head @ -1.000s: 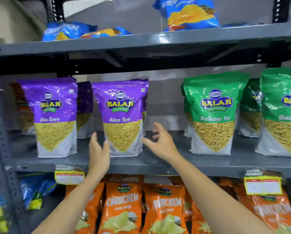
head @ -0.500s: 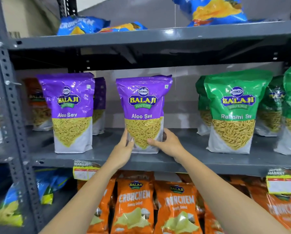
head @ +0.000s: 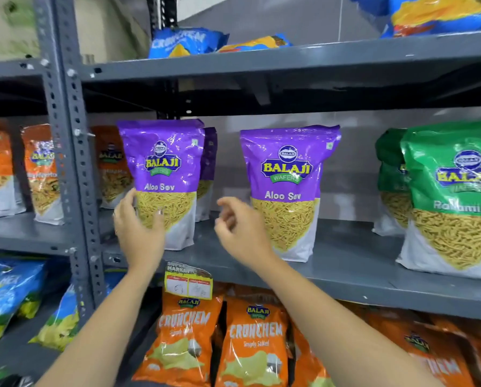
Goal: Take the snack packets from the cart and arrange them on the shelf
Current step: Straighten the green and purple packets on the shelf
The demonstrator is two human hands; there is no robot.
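Two purple Aloo Sev packets stand upright on the grey middle shelf (head: 345,263). My left hand (head: 138,233) is on the lower left edge of the left Aloo Sev packet (head: 164,169), thumb across its front and fingers along its side. My right hand (head: 239,230) hovers in the gap between the two packets, fingers loosely curled and holding nothing. It is just left of the right Aloo Sev packet (head: 288,191) and not touching it. Another purple packet (head: 209,163) stands behind the left one. The cart is out of view.
Green Ratlami Sev packets (head: 451,196) stand at the right of the same shelf. Orange packets (head: 42,171) sit beyond the perforated upright post (head: 74,169) at left. Orange Crunchem bags (head: 256,342) fill the shelf below, blue bags (head: 186,41) the shelf above. A price tag (head: 189,283) hangs on the shelf edge.
Both hands have let go of the right Aloo Sev packet and moved left. My left hand now rests on the left packet. The view has swung left.
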